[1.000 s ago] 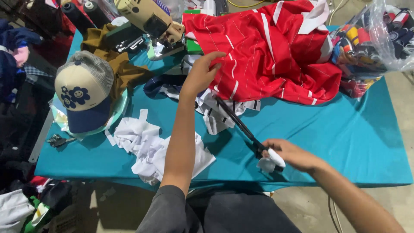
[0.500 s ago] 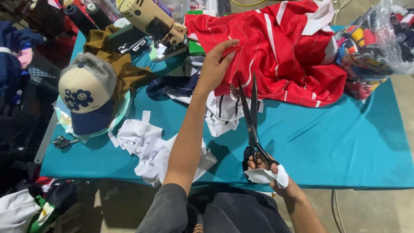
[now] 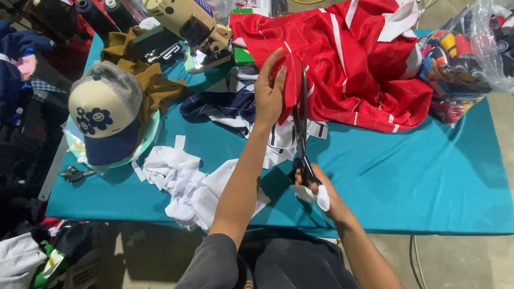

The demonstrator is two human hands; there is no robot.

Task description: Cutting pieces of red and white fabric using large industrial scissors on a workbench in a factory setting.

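Observation:
My right hand (image 3: 321, 191) grips the handles of long black scissors (image 3: 301, 126), whose blades point away from me and stand upright next to the edge of a red striped garment (image 3: 342, 59). A white scrap is bunched in that same hand. My left hand (image 3: 269, 91) pinches the red garment's left edge, right beside the blades. Under both lies a navy and white striped cloth (image 3: 230, 109) on the teal table (image 3: 417, 176).
A cream and navy cap with flower patches (image 3: 101, 115) sits at the left. White fabric scraps (image 3: 184, 179) lie near the front edge. A sewing machine (image 3: 187, 27), brown cloth (image 3: 144, 75) and thread cones are at the back; a clear bag of coloured items (image 3: 471, 48) is at the right.
My right hand swung the scissors from lying diagonally across the table to pointing straight away, up against the red garment. My left hand shifted right and took hold of the garment's edge.

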